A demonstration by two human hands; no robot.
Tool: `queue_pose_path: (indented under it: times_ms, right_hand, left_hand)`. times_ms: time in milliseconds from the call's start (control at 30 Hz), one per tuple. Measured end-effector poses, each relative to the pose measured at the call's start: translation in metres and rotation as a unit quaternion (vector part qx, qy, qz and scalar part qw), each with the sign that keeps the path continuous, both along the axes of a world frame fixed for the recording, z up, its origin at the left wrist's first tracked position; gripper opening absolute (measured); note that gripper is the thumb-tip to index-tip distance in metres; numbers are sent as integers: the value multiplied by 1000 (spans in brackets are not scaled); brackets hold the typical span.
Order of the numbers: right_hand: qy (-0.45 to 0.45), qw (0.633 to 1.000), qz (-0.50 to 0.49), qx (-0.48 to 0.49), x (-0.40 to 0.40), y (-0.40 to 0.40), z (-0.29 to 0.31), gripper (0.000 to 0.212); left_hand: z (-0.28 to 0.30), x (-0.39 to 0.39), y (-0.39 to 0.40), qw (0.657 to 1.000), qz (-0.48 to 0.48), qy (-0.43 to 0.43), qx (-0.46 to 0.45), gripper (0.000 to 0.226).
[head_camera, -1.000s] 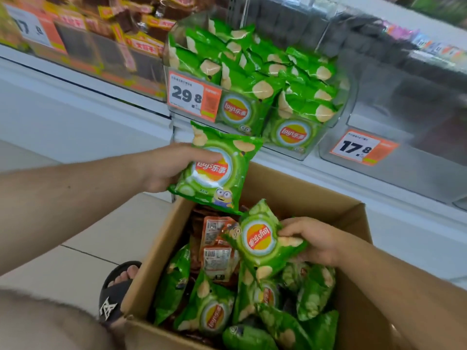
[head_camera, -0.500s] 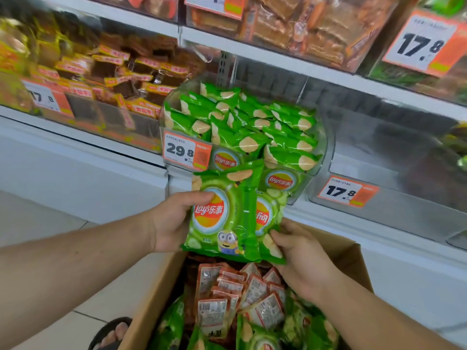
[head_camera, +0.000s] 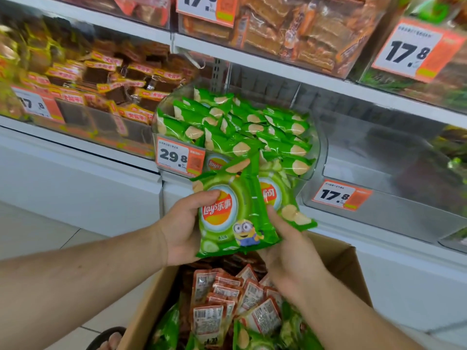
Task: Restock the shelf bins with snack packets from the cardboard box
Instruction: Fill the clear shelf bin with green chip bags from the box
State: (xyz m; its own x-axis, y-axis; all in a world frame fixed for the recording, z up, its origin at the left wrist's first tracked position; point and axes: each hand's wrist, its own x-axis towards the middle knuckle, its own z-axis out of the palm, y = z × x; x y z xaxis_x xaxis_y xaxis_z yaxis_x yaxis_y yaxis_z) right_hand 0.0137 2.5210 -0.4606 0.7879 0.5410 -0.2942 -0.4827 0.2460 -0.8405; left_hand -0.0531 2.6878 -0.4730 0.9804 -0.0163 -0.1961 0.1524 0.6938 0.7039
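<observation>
So this is the carry-and-drop part of the restock: two green chip packets are up out of the box point(head_camera: 341, 263) and held right in front of the bin point(head_camera: 317, 152) they belong in, the clear one with the 29.8 tag point(head_camera: 180, 157). The left hand point(head_camera: 180, 231) grips the front packet point(head_camera: 228, 218) by its left edge, thumb curled over the face near the logo and the rest of the fingers behind it. The right hand point(head_camera: 290, 251) has the second packet point(head_camera: 283, 200), which sits tucked behind the first and sticks out to the right; its fingers are wrapped around the lower edge, though how far they reach behind I honestly can't tell since the front packet covers that bit. The bin is already heaped with the same green packets, pretty much up to the rim at the front, so I'd say the next move needs a lift up and over the front lip and then a drop toward the back or the top of the pile, not a shove in from the front. Probably easiest to let go one at a time so nothing slides off. Down in the box there are more green packets plus a bunch of small red packets point(head_camera: 209, 317), so there's plenty left to do.
</observation>
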Motion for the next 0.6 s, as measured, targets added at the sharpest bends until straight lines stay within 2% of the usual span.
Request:
queue_pose_path:
  times_ms: [100,200,267,400,467,533,600]
  right_hand:
    - [-86,990,1,-109,27,-12,30,54]
    - [-143,966,75,-200,55,-33,56,56]
    - [-186,943,111,-253,66,-39,63,56]
    - [-265,883,187,-340,75,-34,74,40]
    - [-290,841,226,-396,74,-28,81,35]
    - [-361,757,262,-477,75,-18,87,32]
    - [-418,675,306,-525,72,-4,91,34]
  left_hand:
    - [-4,-6,19,996,7,26,88,77]
    - [-5,-12,41,990,34,20,136,78]
    - [0,-13,47,986,36,-1,163,78]
    - [12,-10,49,974,16,-39,223,79]
    - [18,-8,47,965,-9,-54,258,88]
    - [24,-7,40,950,-50,-69,302,99]
    - [27,-5,30,935,-106,-80,329,94]
